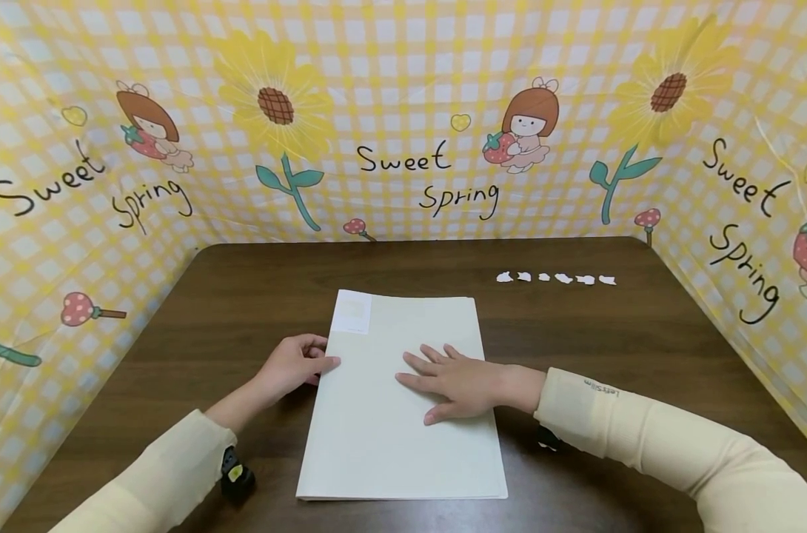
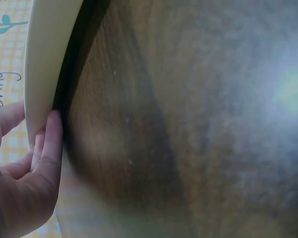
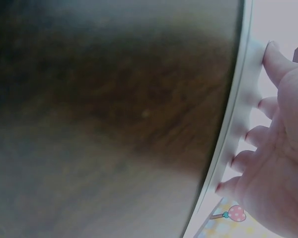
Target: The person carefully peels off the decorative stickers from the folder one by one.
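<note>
A large white folder [image 1: 403, 444] lies closed on the dark table, with a pale label [image 1: 352, 312] at its far left corner. At its left edge, my left hand [image 1: 300, 366] grips the folder, the thumb on the cover and the fingers at the side. The left wrist view shows the folder's edge [image 2: 44, 59] between thumb and fingers. My right hand [image 1: 460, 381] rests flat on the cover, right of its middle, with the fingers spread. From the right wrist, the fingertips [image 3: 242, 161] press on the cover near the edge.
Several small white paper scraps [image 1: 563, 278] lie in a row at the table's far right. The brown wooden table [image 1: 243, 281] is enclosed on three sides by a yellow checked cloth [image 1: 403, 89] printed with flowers and girls.
</note>
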A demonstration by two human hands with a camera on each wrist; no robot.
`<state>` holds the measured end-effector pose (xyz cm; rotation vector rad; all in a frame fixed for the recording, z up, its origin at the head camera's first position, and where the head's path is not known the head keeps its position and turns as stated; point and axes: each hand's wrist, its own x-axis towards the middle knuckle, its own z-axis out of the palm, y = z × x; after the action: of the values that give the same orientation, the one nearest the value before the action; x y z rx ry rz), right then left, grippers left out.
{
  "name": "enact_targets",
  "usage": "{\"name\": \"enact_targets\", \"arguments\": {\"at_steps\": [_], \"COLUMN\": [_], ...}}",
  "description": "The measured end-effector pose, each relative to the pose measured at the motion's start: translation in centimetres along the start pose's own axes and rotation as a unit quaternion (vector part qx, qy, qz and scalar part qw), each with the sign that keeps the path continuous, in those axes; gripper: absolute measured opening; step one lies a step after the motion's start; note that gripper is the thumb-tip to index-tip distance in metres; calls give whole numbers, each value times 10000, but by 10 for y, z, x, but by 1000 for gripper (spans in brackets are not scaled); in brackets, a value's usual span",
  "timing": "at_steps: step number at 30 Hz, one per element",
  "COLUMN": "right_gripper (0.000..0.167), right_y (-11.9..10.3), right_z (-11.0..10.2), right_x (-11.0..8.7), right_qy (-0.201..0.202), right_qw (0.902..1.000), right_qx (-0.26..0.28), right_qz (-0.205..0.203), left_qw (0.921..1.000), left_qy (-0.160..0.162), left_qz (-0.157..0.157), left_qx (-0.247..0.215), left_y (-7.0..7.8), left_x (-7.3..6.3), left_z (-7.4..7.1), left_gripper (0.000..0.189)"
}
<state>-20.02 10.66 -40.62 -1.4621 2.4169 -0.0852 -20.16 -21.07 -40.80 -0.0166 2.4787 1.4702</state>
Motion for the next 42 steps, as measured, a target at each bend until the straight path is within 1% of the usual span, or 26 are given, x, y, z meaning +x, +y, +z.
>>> {"name": "enact_targets", "arguments": {"at_steps": [6, 9, 10, 14, 20, 25, 28, 31, 35, 42], "right_gripper": [75, 75, 75, 77, 79, 82, 84, 84, 83, 80], "right_y": [3, 4, 4, 6, 7, 7, 8, 9, 11, 15], "right_z": [0, 0, 1, 1, -2, -5, -7, -9, -13, -22], "right_x": [-3, -4, -5, -6, -7, -7, -8, -8, -8, -8], "right_qy": [169, 254, 273, 386, 530, 636, 708, 790, 934, 1174], "right_qw": [9995, 9989, 9988, 9980, 9955, 9938, 9935, 9923, 9893, 9825], "right_qx": [269, 383, 410, 492, 784, 907, 896, 954, 1120, 1445], "right_qz": [-11, -49, -68, -119, -53, -25, -24, -31, -28, -1], "left_qw": [9986, 9970, 9959, 9900, 9789, 9647, 9566, 9466, 9304, 9012], "left_qy": [-24, -128, -152, -403, -768, -1012, -1164, -1376, -1692, -2144], "left_qz": [-93, -123, -161, -125, 18, 98, 186, 213, 279, 734], "left_qx": [-514, -756, -878, -1343, -1891, -2431, -2664, -2909, -3239, -3695], "left_y": [-2, -2, -1, 0, 7, 13, 16, 18, 22, 29], "left_x": [3, 3, 2, 0, -4, -4, -6, -8, -11, -14], "left_z": [1, -1, -1, -4, -6, -4, -4, -4, -5, -7], "left_gripper": [52, 57, 58, 62, 63, 59, 62, 67, 71, 73]}}
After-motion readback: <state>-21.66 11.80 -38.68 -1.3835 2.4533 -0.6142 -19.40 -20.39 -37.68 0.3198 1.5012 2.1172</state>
